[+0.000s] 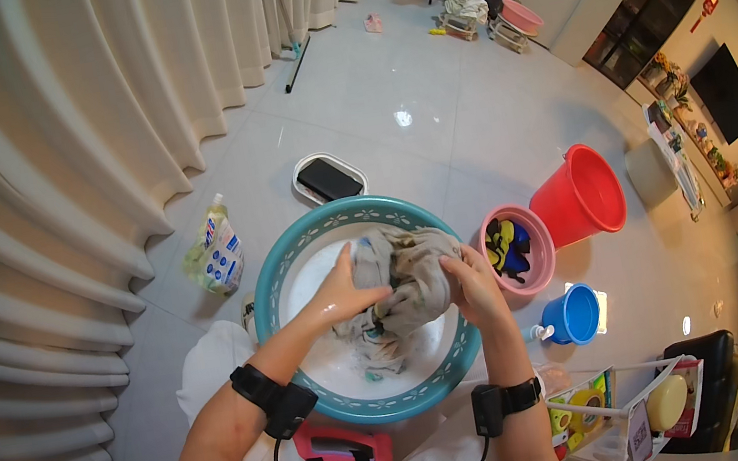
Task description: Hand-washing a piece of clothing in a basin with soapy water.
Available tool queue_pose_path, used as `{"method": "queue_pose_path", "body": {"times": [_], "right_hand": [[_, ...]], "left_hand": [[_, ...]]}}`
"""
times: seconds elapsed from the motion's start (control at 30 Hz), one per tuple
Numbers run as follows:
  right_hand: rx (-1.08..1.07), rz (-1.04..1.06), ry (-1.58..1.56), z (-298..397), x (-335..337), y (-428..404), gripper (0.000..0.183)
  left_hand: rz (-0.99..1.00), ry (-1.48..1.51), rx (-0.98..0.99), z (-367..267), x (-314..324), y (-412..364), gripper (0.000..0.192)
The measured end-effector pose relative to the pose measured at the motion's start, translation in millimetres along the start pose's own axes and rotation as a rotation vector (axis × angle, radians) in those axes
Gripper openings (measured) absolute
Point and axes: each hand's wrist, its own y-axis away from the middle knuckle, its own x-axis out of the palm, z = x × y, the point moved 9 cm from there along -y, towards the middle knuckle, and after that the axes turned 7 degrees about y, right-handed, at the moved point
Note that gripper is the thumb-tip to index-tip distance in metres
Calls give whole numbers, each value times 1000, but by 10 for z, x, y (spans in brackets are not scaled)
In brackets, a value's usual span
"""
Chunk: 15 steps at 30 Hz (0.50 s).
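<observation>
A teal plastic basin (281, 375) stands on the floor before me, holding whitish, sudsy water (300, 277). Over the water a bunched, wet grey-beige cloth (423, 276) is lifted partly out, its lower end hanging into the suds. My left hand (342, 289) is at the cloth's left side, thumb and fingers spread around it. On the right side, my right hand (475, 282) grips the cloth between thumb and fingers; some fingertips are hidden behind it.
A detergent pouch (216, 251) stands left. Beyond the basin lies a white tray (299, 184) with a black object (330, 179). At right are a pink basin with dark, yellow and blue items (551, 259), a red bucket (595, 195), a blue bucket (575, 317) and a white rack (589, 405).
</observation>
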Motion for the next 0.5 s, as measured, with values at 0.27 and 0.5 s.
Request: {"method": "queue_pose_path", "body": {"times": [0.27, 0.5], "right_hand": [[56, 144, -200, -180, 117, -57, 32], [-221, -21, 678, -32, -16, 2, 36]], "left_hand": [[344, -228, 125, 190, 542, 27, 55], [209, 155, -78, 58, 304, -36, 26]]}}
